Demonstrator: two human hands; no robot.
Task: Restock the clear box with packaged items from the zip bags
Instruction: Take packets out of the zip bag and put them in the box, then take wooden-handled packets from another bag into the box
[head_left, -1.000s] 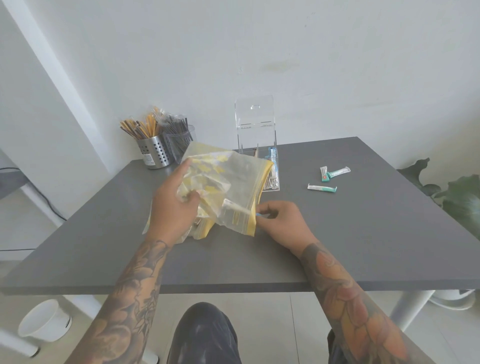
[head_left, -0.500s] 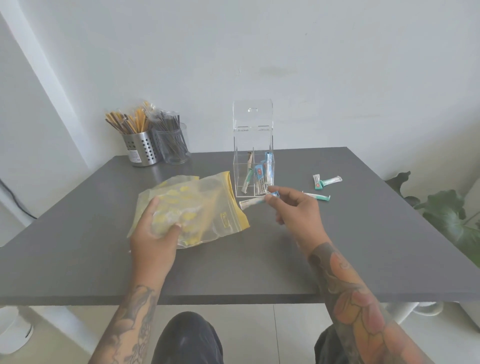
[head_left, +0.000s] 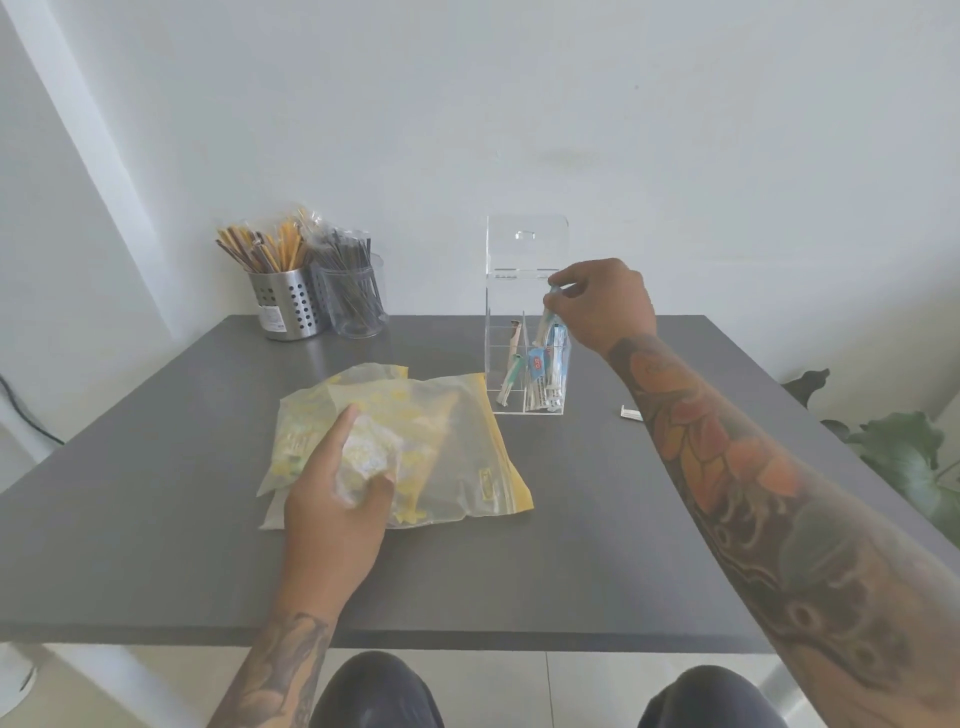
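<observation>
A clear box (head_left: 498, 322) with its lid tipped back stands at the table's far middle, divided into compartments that hold several packaged items. My right hand (head_left: 602, 306) is over the box's right front compartment, pinching the top of a slim packaged item (head_left: 546, 325) that hangs down into it. Yellow-tinted zip bags (head_left: 441, 452) lie flat near the table's centre. My left hand (head_left: 337, 499) presses down on their near left part, fingers curled into the plastic.
A perforated steel cup (head_left: 288, 304) of wrapped sticks and a clear cup (head_left: 356, 299) of dark sticks stand at the back left. One small packet (head_left: 631, 413) lies on the grey table (head_left: 156, 519) beside my right forearm. Plant leaves (head_left: 904, 452) reach in at right.
My right hand carried the slim packaged item from beside the bags up to the box and lowered it into the right front compartment. The bags were laid flat under my left hand.
</observation>
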